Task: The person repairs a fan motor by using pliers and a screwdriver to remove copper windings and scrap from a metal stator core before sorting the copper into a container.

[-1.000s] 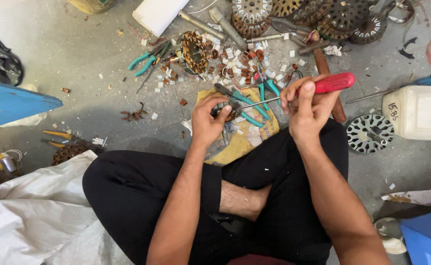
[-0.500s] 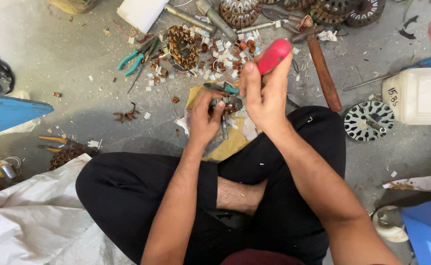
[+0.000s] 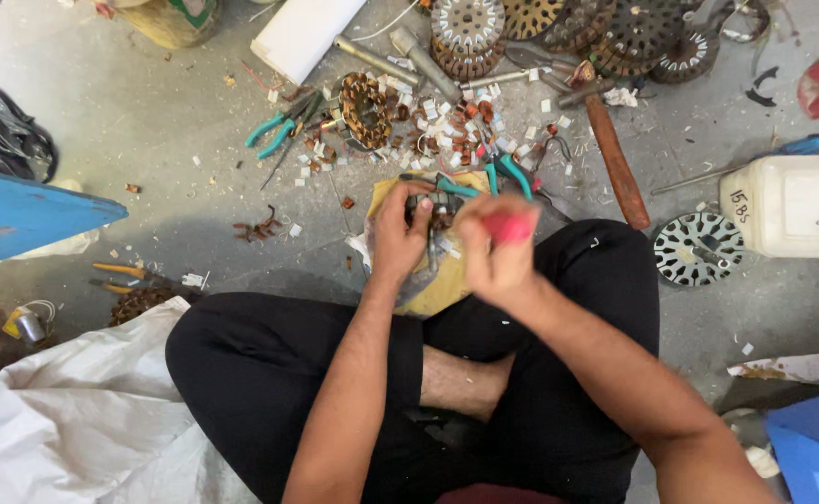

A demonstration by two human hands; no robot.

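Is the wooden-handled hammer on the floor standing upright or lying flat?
Lying flat: the hammer rests lengthwise on the concrete floor, its whole wooden handle visible from above.

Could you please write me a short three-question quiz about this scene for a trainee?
1. True or false: the right hand grips a red-handled tool.
2. What does the left hand press on? A) hammer B) small motor part C) white jug
3. Fill in: the hammer lies on the ____, untouched.

Key:
1. True.
2. B, the motor part on the yellow cloth.
3. Floor.
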